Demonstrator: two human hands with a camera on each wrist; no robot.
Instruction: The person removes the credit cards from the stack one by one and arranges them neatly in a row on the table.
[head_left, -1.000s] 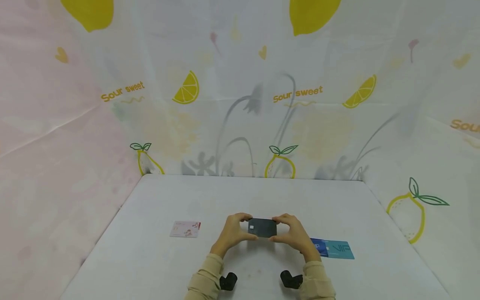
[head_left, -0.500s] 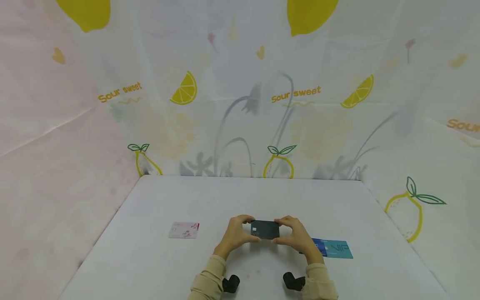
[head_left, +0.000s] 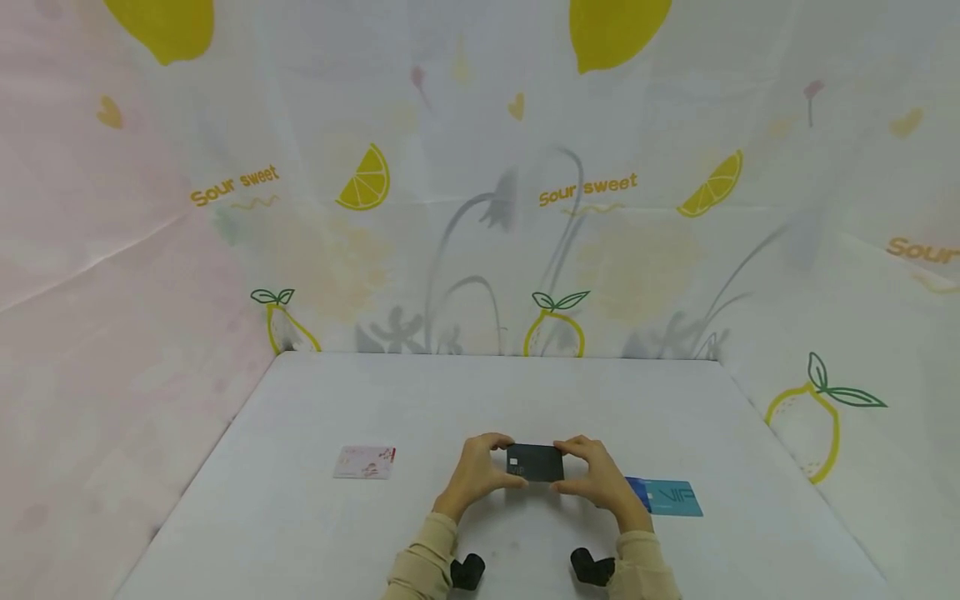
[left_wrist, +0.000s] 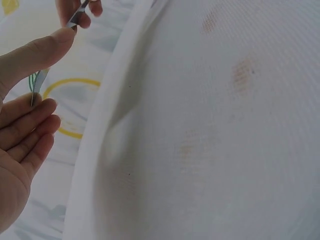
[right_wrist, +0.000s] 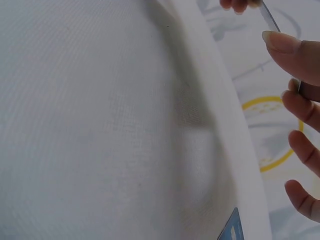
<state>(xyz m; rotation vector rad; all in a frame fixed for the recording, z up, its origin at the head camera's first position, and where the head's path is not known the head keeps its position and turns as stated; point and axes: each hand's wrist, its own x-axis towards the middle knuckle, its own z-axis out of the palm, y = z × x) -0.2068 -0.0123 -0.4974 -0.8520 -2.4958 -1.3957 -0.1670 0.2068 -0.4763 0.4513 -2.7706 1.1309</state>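
A smooth backdrop cloth (head_left: 465,258), printed with lemons and the words "Sour sweet", stands behind the white tabletop (head_left: 420,400), whose surface looks finely woven in both wrist views. Two beige sleeves, the left sleeve (head_left: 426,557) and the right sleeve (head_left: 642,568), come in from the near side, and the forearms lean inward. The left hand (head_left: 478,472) and the right hand (head_left: 597,477) face each other, each making a wide C of thumb and forefinger; both pinch the short ends of a dark card (head_left: 535,463), so neither grip is empty. This flat, rectangular card is held above the tabletop, about midway between its left and right edges. Toward the right edge lie a teal card (head_left: 677,498) and, partly behind the right wrist, a blue part (head_left: 638,493); I cannot tell if they are separate. Toward the left edge lies a pale pink card (head_left: 364,462) with red pattern. The head view shows the dark card's face with its small, light chip (head_left: 513,461), while the wrist views show its thin, shining edge. The left wrist view shows more clearly some brownish smudges (left_wrist: 243,75) on the tabletop.
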